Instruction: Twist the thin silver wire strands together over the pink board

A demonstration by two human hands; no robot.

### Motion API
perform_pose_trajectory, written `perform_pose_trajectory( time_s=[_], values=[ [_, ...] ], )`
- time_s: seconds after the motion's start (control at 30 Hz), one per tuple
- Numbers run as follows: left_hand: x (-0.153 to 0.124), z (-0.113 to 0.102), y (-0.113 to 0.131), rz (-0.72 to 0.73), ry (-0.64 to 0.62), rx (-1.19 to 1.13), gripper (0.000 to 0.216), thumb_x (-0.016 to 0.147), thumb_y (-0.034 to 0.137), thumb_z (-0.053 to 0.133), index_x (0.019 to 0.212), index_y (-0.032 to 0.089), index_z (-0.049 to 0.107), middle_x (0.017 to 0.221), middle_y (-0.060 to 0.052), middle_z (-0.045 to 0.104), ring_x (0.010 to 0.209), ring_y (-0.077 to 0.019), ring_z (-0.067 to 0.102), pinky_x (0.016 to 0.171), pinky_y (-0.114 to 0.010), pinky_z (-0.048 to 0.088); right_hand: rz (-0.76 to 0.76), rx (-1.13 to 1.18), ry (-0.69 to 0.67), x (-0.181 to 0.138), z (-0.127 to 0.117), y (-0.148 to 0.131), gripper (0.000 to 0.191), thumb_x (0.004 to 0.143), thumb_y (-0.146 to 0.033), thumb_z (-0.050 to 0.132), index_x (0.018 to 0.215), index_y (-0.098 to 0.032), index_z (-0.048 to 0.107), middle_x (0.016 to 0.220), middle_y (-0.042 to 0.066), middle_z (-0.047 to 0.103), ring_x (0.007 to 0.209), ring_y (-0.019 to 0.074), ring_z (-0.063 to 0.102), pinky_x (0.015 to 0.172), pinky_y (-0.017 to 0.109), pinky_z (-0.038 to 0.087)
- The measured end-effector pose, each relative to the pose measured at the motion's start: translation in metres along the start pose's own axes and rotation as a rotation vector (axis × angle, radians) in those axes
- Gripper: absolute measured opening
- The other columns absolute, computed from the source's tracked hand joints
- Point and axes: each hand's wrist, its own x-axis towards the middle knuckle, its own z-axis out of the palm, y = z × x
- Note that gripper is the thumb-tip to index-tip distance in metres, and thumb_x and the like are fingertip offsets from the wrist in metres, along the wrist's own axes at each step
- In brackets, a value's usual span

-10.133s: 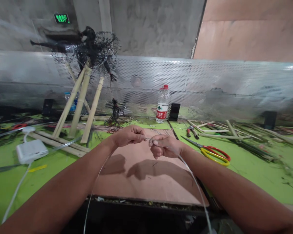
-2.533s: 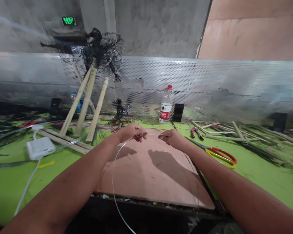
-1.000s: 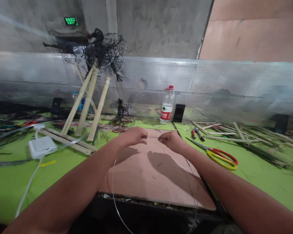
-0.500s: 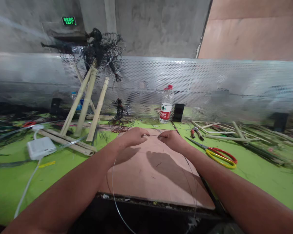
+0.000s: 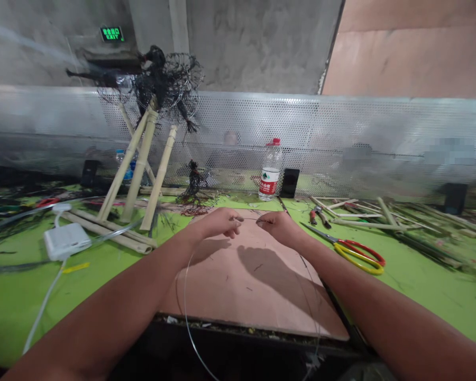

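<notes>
My left hand [image 5: 218,223] and my right hand [image 5: 280,227] are held close together above a brown board [image 5: 254,286]. Both pinch a thin silvery wire [image 5: 185,296] between their fingertips. A short stretch of the wire runs between the two hands. From my left hand the wire curves down in a loop past the board's near edge. Another faint strand trails down under my right forearm.
Red-and-yellow scissors [image 5: 357,253] and small pliers [image 5: 316,215] lie right of the board on the green mat [image 5: 412,280]. A water bottle [image 5: 270,170] stands behind. Bamboo poles [image 5: 143,169] carrying a black wire tangle lean at the left, near a white adapter [image 5: 66,239].
Over ten seconds my hands moved farther from me and lower over the board, and the wire loop swung left. In the last second they have hardly shifted.
</notes>
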Motion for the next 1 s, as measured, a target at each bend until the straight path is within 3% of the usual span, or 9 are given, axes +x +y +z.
perform_pose_trajectory(
  time_s=[0.13, 0.27, 0.4, 0.6, 0.77, 0.9, 1.0],
  values=[
    [-0.005, -0.009, -0.002, -0.006, -0.101, -0.445, 0.058, 0.068, 0.037, 0.064, 0.119, 0.013, 0.049, 0.101, -0.014, 0.064, 0.083, -0.0191, 0.062, 0.070, -0.029, 0.047, -0.015, -0.009, 0.002, 0.001, -0.001, 0.003, 0.027, 0.079, -0.032, 0.044, 0.069, -0.016, 0.064, 0.064, 0.001, 0.056, 0.060, 0.0120, 0.045, 0.054, 0.022, 0.032],
    [-0.005, -0.012, -0.003, 0.002, -0.095, -0.712, 0.063, 0.077, 0.044, 0.054, 0.129, 0.013, 0.036, 0.110, -0.019, 0.059, 0.089, -0.0217, 0.062, 0.074, -0.034, 0.046, -0.010, -0.030, 0.011, 0.002, -0.005, 0.004, 0.029, 0.079, -0.033, 0.043, 0.062, -0.016, 0.058, 0.056, -0.001, 0.046, 0.055, 0.0106, 0.039, 0.050, 0.021, 0.028],
    [-0.005, -0.012, -0.004, 0.038, -0.093, -0.727, 0.065, 0.079, 0.036, 0.053, 0.135, 0.019, 0.025, 0.109, -0.016, 0.061, 0.089, -0.0214, 0.062, 0.075, -0.035, 0.045, -0.015, -0.017, 0.004, 0.002, -0.006, 0.002, 0.028, 0.079, -0.032, 0.043, 0.061, -0.016, 0.057, 0.056, -0.001, 0.045, 0.055, 0.0103, 0.038, 0.050, 0.021, 0.027],
    [-0.004, -0.012, -0.002, 0.163, -0.048, -0.651, 0.067, 0.079, 0.030, 0.054, 0.137, 0.027, 0.020, 0.120, -0.014, 0.054, 0.089, -0.0185, 0.061, 0.079, -0.035, 0.043, -0.026, -0.001, 0.012, 0.001, -0.003, 0.003, 0.024, 0.078, -0.030, 0.043, 0.063, -0.017, 0.058, 0.060, 0.000, 0.049, 0.058, 0.0107, 0.041, 0.052, 0.021, 0.027],
    [-0.003, -0.009, 0.000, 0.250, -0.001, -0.637, 0.079, 0.079, 0.025, 0.055, 0.139, 0.028, 0.005, 0.104, -0.013, 0.063, 0.089, -0.0188, 0.062, 0.083, -0.038, 0.041, -0.016, -0.011, 0.016, 0.002, -0.005, 0.004, 0.029, 0.078, -0.034, 0.042, 0.058, -0.017, 0.053, 0.054, -0.002, 0.042, 0.054, 0.0103, 0.035, 0.050, 0.022, 0.025],
    [-0.007, -0.008, 0.003, 0.201, 0.009, -0.667, 0.085, 0.080, 0.030, 0.053, 0.138, 0.028, -0.010, 0.114, -0.014, 0.059, 0.088, -0.0194, 0.063, 0.082, -0.038, 0.041, -0.008, -0.036, 0.025, 0.002, -0.006, 0.003, 0.030, 0.079, -0.034, 0.043, 0.057, -0.017, 0.054, 0.053, -0.002, 0.042, 0.053, 0.0103, 0.035, 0.050, 0.022, 0.025],
    [-0.008, -0.010, 0.003, 0.109, 0.015, -0.683, 0.082, 0.081, 0.037, 0.050, 0.139, 0.027, -0.008, 0.120, -0.015, 0.054, 0.085, -0.0189, 0.063, 0.079, -0.036, 0.042, -0.011, -0.046, 0.025, 0.001, -0.005, 0.003, 0.028, 0.079, -0.032, 0.043, 0.061, -0.017, 0.058, 0.057, -0.001, 0.049, 0.056, 0.0109, 0.040, 0.052, 0.022, 0.028]
  ],
)
